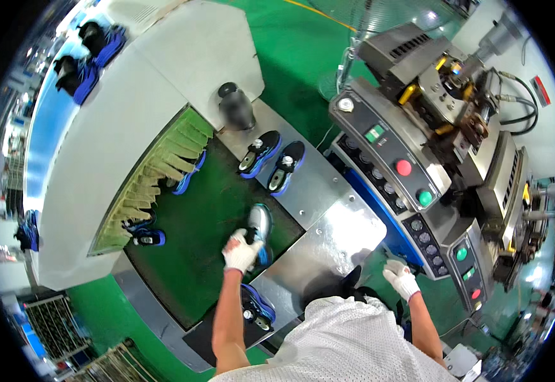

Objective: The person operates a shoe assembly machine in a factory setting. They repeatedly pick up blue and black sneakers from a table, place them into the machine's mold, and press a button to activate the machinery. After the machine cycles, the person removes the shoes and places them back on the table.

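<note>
On the green belt (182, 274), the left hand (240, 253) is clamping its fingers on a silver-toed shoe (261, 218), seemingly picking or placing, the next move presumably calling for steadiness; the right hand (402, 279) is hovering, finger spread unclear.

Both gloved hands (240, 252) (401, 279) reach forward, well apart.

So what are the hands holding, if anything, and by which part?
Left hand is on the silver-and-blue shoe, at its left side; firm grip can't be confirmed. Right hand appears empty.
</note>
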Demonstrator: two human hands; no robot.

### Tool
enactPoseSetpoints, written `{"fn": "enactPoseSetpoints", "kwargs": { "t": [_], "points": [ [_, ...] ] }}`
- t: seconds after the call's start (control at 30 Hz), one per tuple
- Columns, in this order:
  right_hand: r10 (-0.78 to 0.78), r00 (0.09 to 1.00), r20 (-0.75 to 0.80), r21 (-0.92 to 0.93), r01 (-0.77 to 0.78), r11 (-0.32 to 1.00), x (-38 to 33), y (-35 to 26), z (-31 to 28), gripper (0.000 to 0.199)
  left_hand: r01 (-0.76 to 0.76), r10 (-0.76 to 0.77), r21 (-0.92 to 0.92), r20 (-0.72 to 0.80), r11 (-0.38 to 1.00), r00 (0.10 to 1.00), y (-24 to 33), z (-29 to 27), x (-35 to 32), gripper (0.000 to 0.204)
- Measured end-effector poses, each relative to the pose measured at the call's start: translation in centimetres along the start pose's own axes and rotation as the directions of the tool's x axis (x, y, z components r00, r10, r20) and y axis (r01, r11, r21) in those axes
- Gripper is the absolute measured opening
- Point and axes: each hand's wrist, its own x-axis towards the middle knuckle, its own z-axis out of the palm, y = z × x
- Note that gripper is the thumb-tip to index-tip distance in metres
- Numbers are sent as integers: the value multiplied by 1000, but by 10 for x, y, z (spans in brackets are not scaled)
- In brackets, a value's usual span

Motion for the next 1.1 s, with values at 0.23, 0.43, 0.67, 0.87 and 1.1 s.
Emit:
{"fn": "enactPoseSetpoints", "kwargs": {
  "t": [0.23, 0.43, 0.67, 0.87, 1.1],
  "points": [
    [-239, 876, 420, 777, -210, 593, 11, -78, -8, 49, -90, 382, -883, 105, 460, 918, 157, -36, -123, 72],
    [-653, 719, 240, 916, -390, -92, -30, -147, -100, 60, -725, 791, -323, 183, 609, 584, 282, -69, -88, 48],
    [-597, 793, -126, 950, -76, -302, -21, -78, -213, 100, -590, 773, -747, -165, 308, 612, 476, -79, -47, 59],
    [-384, 872, -302, 916, 155, -370, -10, -28, -278, 99, -920, 919, 2, -59, 391, 391, 641, -35, 72, 60],
    [-63, 921, -384, 884, 346, -315, -46, 9, -290, 94, -846, 820, 68, -301, 528, 488, 752, 66, 185, 78]
  ]
}}
